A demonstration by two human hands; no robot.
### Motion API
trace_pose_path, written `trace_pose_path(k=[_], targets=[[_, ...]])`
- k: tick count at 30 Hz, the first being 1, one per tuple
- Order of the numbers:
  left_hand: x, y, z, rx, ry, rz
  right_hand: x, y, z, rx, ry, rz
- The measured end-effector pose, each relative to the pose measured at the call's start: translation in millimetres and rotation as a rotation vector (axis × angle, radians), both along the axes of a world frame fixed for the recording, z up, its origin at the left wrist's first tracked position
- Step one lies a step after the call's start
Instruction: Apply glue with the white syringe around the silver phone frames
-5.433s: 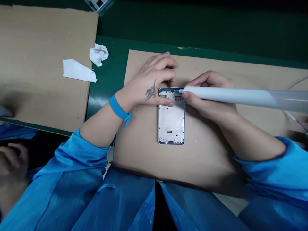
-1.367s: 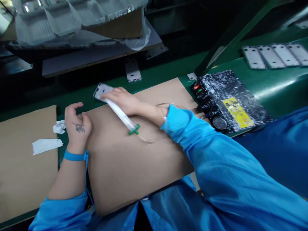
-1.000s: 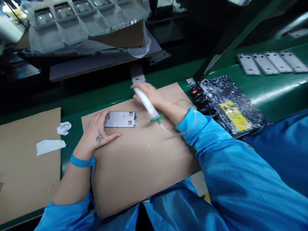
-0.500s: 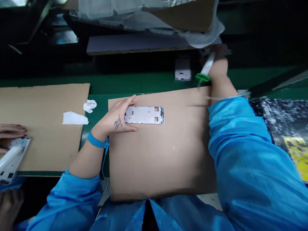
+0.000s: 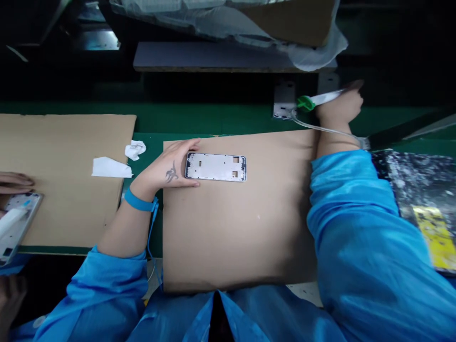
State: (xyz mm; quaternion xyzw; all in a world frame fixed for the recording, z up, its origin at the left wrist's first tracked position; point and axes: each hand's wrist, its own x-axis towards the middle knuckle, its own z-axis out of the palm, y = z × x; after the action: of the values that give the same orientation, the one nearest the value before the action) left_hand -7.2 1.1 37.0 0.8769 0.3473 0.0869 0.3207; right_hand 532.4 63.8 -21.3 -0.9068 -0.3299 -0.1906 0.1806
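Observation:
A pale metal phone frame (image 5: 217, 167) lies flat on a brown cardboard sheet (image 5: 242, 237). My left hand (image 5: 173, 166) is at its left end, fingers stretched beyond the upper edge and thumb along the lower edge, spread around it rather than clenched. Farther back on the right, my right hand (image 5: 340, 108) is closed around a whitish dispensing syringe (image 5: 326, 98) with a green cap (image 5: 305, 103). A clear hose (image 5: 320, 127) runs from the cap across my wrist. The syringe's tip and my right fingertips are lost in shadow.
Another phone frame (image 5: 284, 100) lies behind the cardboard, left of the green cap. A low shelf (image 5: 221, 58) overhangs the back. White paper scraps (image 5: 111, 167) lie at left, where a co-worker's hand (image 5: 16, 181) is by a phone frame (image 5: 17, 228). A stained black-and-yellow surface (image 5: 432, 232) is at right.
My right hand has shifted to the right, and the syringe has swung from steep to nearly level. My left hand stays at the frame, its thumb nearer the lower edge.

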Motion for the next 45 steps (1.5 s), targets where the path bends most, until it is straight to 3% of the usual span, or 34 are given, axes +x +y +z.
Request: trace_pose_path(k=[6, 9, 12, 15, 18, 20, 22, 24, 34, 45], targets=[[3, 1, 2.5, 0.053, 0.005, -0.009, -10, -20, 11.8, 0.003, 0.242, -0.061], [2, 2, 3.1, 0.067, -0.015, -0.060, -31, -53, 21.2, 0.119, 0.277, -0.079], [2, 3, 3.3, 0.076, 0.006, -0.122, -57, -104, 19.3, 0.186, 0.267, -0.035], [6, 0, 2.4, 0.061, 0.043, -0.196, -87, -162, 2.1, 0.181, 0.252, 0.171], [16, -11, 1.0, 0.032, 0.067, -0.262, -117, -208, -19.4, 0.219, 0.205, 0.539], [21, -16, -0.6, 0.014, 0.051, -0.251, -134, -224, -29.2, 0.235, 0.238, 0.770], [24, -18, -2.6, -0.025, 0.007, -0.201, -148, -227, -33.5, 0.234, 0.342, 0.934], [24, -18, -3.9, -0.055, -0.043, -0.159, -157, -223, -33.0, 0.254, 0.445, 1.005], [21, -20, -0.8, -0.052, -0.101, -0.167, -166, -226, -18.8, 0.287, 0.448, 1.069], [20, -15, 2.3, -0.030, -0.059, -0.127, -170, -226, -11.1, 0.321, 0.511, 1.026]])
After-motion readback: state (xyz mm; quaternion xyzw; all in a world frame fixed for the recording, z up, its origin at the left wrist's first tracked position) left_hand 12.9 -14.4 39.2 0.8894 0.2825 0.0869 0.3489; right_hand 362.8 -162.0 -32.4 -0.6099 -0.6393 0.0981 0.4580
